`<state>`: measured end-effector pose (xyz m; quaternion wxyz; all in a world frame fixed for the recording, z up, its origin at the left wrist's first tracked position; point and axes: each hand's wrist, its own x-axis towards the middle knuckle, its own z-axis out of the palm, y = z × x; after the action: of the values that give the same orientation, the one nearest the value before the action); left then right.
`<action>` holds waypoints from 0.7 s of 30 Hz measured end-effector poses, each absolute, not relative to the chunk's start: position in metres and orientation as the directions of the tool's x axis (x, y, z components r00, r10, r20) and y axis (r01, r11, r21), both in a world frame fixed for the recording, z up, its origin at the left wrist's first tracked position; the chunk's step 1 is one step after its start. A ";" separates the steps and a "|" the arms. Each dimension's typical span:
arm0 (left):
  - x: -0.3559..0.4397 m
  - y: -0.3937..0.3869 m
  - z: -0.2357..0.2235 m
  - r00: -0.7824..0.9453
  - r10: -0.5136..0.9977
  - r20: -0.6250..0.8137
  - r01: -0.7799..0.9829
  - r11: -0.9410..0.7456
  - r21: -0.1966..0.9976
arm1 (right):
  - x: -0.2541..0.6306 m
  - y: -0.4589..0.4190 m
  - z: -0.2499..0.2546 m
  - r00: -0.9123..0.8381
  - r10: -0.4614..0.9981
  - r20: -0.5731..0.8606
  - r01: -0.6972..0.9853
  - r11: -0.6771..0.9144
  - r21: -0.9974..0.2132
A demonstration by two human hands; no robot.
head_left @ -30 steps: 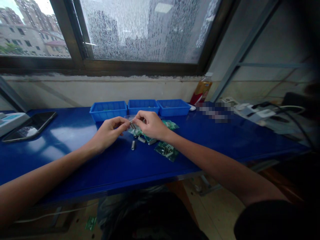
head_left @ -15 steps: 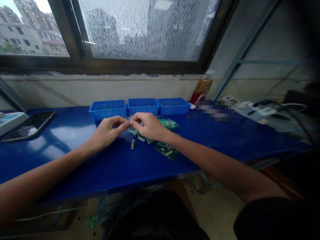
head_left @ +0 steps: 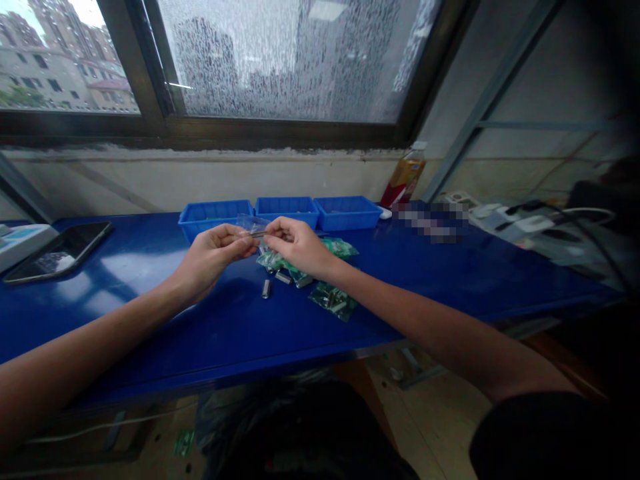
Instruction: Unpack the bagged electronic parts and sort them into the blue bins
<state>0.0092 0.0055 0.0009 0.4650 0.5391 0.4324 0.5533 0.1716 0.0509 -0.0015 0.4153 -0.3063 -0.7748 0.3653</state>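
My left hand and my right hand meet above the blue table, both pinching a small clear plastic bag held between their fingertips. Under my right hand lie small green packets and loose silver metal cylinders. Another clear bag filled with such parts rests just right of them, near my right forearm.
Three blue bins stand in a row behind my hands, below the window. A dark phone and a white device lie far left. A bottle and cabled power strips are at the right.
Both hands rose a little from the table and the clear bag now shows above the fingertips. The parts on the table stayed where they were.
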 end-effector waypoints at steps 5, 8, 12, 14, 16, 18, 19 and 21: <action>0.010 0.005 -0.001 0.036 0.976 0.214 0.080 -0.216 0.973 | 0.171 0.049 0.000 -0.440 0.796 0.414 0.170 0.527 -0.833; 0.010 0.004 -0.002 0.070 0.973 0.221 0.143 -0.229 0.963 | 0.173 0.046 0.001 -0.419 0.784 0.458 0.223 0.577 -0.785; 0.009 0.003 0.000 0.088 0.961 0.261 0.186 -0.274 0.944 | 0.175 0.043 0.003 -0.422 0.753 0.505 0.292 0.640 -0.711; 0.008 0.003 0.002 0.092 0.953 0.288 0.216 -0.301 0.929 | 0.175 0.041 0.004 -0.440 0.736 0.515 0.314 0.663 -0.680; 0.006 0.003 0.003 0.104 0.946 0.307 0.260 -0.324 0.910 | 0.175 0.040 0.006 -0.454 0.727 0.515 0.331 0.674 -0.661; 0.005 0.003 0.005 0.129 0.941 0.311 0.305 -0.337 0.891 | 0.175 0.040 0.006 -0.452 0.729 0.514 0.338 0.673 -0.658; 0.005 0.003 0.006 0.145 0.941 0.307 0.327 -0.338 0.882 | 0.175 0.041 0.006 -0.448 0.732 0.513 0.335 0.670 -0.662; 0.004 0.003 0.007 0.173 0.938 0.299 0.376 -0.344 0.861 | 0.174 0.041 0.005 -0.449 0.734 0.510 0.316 0.664 -0.677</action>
<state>0.0044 0.0026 0.0074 0.3231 0.6945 0.4731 0.4352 0.1744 0.0410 0.0047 0.4140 -0.3229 -0.8129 0.2520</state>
